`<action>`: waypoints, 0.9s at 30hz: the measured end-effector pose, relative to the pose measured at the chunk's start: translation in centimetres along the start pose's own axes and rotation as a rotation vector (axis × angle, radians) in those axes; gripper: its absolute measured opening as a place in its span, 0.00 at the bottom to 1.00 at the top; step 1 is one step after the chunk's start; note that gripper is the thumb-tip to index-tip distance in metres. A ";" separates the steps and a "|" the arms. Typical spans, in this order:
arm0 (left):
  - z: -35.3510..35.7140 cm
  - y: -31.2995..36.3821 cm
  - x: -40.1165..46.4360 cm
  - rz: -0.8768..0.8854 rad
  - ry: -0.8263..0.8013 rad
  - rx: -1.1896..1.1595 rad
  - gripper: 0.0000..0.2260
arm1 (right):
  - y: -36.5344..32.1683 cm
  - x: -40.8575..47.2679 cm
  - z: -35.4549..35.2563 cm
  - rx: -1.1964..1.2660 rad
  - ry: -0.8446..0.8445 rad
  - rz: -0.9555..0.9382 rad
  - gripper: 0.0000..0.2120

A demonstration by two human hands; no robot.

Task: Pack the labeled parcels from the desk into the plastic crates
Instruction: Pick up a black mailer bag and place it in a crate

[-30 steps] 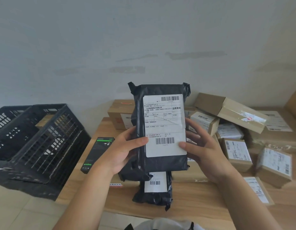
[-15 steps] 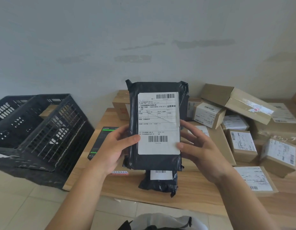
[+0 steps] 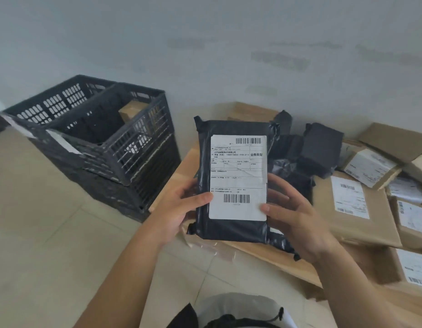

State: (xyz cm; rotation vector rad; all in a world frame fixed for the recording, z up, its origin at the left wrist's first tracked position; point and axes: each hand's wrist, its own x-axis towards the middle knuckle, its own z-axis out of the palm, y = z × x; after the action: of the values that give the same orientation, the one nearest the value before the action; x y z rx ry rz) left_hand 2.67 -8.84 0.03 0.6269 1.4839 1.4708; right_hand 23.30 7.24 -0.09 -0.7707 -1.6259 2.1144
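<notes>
**Black mailer held up between desk and crates**

Pale grey wall (image 3: 205,43) fills the upper half of the view, marked with a few darker patched smears. Below it lies a floor of large beige tiles (image 3: 39,233) with thin grout lines. A light wooden desk (image 3: 264,253) runs in from the right; its near edge cuts diagonally across the lower middle, and most of its top is covered.

Both hands hold a black poly mailer (image 3: 233,228) upright in the air over the desk's left end, its white shipping label (image 3: 238,176) facing the camera with a barcode at top and bottom. The left hand (image 3: 179,209) grips the mailer's left edge, thumb curled onto the front beside the label and fingers behind. The right hand (image 3: 297,221) grips the right edge, thumb pressed on the label's lower right corner and the other fingers curled loosely around the side.

Left of the desk, on the floor, stand black plastic crates (image 3: 91,143) with slotted walls, one stacked on another and a further one beside it (how many in all is hard to tell). A brown cardboard box (image 3: 132,110) shows inside the upper crate.

Behind the mailer on the desk sit more black poly parcels (image 3: 321,147), crumpled together. To the right, labelled cardboard boxes (image 3: 354,204) crowd the surface, some overlapping, running to the frame's edge.
</notes>
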 end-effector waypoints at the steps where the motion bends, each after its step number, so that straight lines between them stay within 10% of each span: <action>1: -1.5 -0.4 -1.3 -0.003 0.032 -0.005 0.22 | 0.5 0.1 1.8 0.001 -0.021 0.023 0.28; 27: -25.8 -6.4 -17.9 -0.094 0.565 -0.219 0.14 | 9.5 6.8 30.5 -0.028 -0.414 0.336 0.29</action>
State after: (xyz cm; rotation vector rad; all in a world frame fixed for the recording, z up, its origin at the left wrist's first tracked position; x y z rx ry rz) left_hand -10.04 -37.80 -5.28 -0.0030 1.7045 1.7933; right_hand -0.48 -14.67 -4.84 -0.6850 -1.8350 2.6351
